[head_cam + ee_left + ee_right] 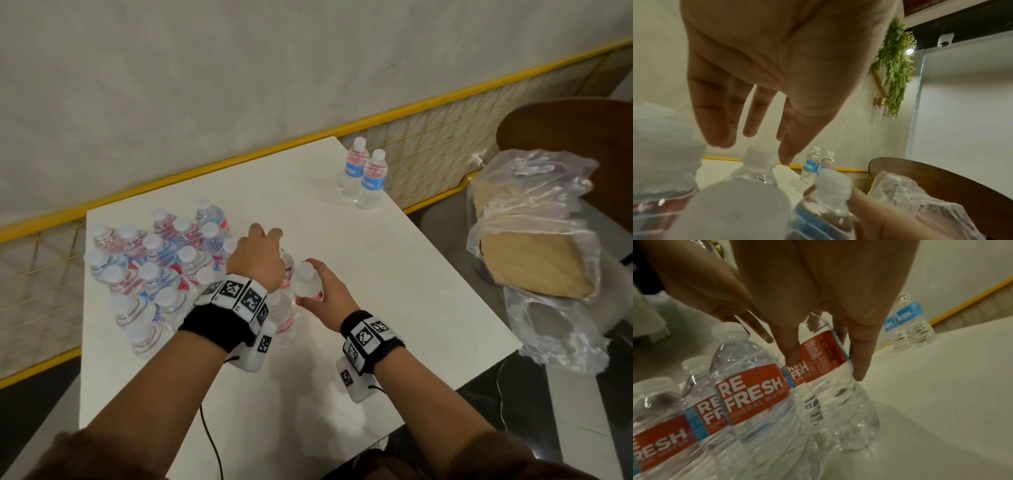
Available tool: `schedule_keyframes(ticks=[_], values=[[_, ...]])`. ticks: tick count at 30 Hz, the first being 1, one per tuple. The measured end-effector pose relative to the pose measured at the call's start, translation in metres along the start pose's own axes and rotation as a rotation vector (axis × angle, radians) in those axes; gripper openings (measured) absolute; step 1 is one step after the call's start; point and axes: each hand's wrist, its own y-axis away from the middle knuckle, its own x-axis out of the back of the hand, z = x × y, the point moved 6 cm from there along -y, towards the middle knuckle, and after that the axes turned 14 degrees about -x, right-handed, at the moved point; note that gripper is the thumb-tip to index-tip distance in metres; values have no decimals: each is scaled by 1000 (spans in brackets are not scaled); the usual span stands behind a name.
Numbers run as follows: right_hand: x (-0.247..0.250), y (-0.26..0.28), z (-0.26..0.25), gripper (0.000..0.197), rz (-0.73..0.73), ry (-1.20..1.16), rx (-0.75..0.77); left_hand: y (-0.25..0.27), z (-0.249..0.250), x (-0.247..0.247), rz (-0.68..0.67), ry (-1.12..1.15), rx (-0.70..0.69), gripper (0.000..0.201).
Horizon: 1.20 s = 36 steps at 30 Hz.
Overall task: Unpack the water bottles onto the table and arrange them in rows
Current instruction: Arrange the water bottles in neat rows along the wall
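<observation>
Several clear water bottles with white caps and red-and-blue labels stand bunched together (pixel 161 267) on the left half of the white table (pixel 394 308). My right hand (pixel 320 291) grips one bottle (pixel 305 274) by its shoulder at the bunch's right edge. In the right wrist view my right hand (pixel 826 366) has thumb and fingers curled round that bottle (pixel 840 410), whose base is on the table. My left hand (pixel 263 243) hovers over the bunch, holding nothing. Its fingers (pixel 752 128) hang straight just above a bottle cap (pixel 758 157). Two more bottles (pixel 363 178) stand together at the far right corner.
A chair (pixel 565 130) right of the table holds crumpled clear plastic wrap (pixel 534 192) over a tan bundle. A yellow-railed mesh fence (pixel 428 137) runs along the table's far side. A black cable (pixel 212 442) hangs off the near edge. Bare tabletop lies between the bunch and the far pair.
</observation>
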Motion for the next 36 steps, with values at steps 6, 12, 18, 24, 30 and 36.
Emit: schedule_keyframes(ticks=[6,12,18,24,30,36], values=[[33,-3,20,55,44,115,1,-34,7,-15,-183,-103,-61,33],[101,-9,49,57,135,79,-65,-47,63,-33,-129,-88,-164,27],[164,-12,78,55,247,33,-81,-80,129,-41,-78,81,-230,30],[195,-13,99,59,347,-10,-74,-117,178,-40,16,169,-298,34],[215,-26,96,64,331,-9,-122,-146,182,-45,190,320,-275,35],[226,-27,106,72,270,-107,-216,-145,158,-86,327,623,-168,71]])
